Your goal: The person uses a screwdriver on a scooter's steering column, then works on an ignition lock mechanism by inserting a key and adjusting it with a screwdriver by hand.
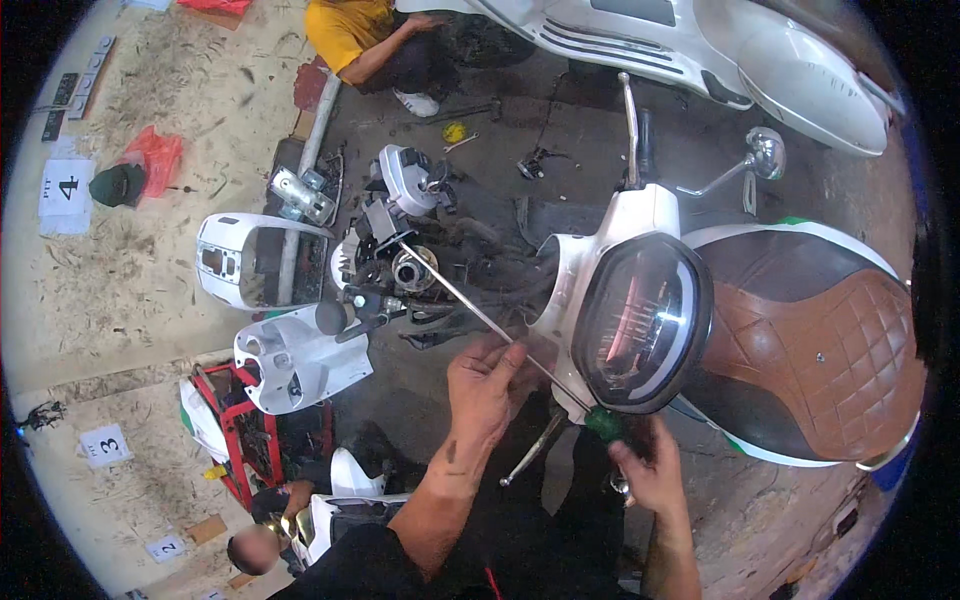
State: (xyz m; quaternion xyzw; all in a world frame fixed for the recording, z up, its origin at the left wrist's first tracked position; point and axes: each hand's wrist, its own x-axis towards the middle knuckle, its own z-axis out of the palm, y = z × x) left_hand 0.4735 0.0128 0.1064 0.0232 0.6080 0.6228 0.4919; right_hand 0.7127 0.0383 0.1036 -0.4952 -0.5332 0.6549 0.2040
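One long screwdriver (470,301) is slanting across mid-view, pointing to ten o'clock, its green handle (603,424) lying close to the lower edge of an oval headlight (642,325). The left hand (480,390) is pinching the thin shaft, thumb and fingers clamped on it; a gap is separating this hand from a curved panel (300,365) at its nine o'clock. From five o'clock the right hand (655,470) is meeting the handle, though I cannot tell whether its fingers are closing on it. Glossy white plastic (640,210) is framing the black-rimmed lens; a quilted brown seat (815,345) is spreading at three o'clock, and a round chromed mirror (768,152) is shining at two. Dark grey floor (590,115) is stretching beneath, a pale, smudged surface (130,290) is filling nine o'clock, and a yellow-shirted co-worker (345,35) is staying low at eleven.
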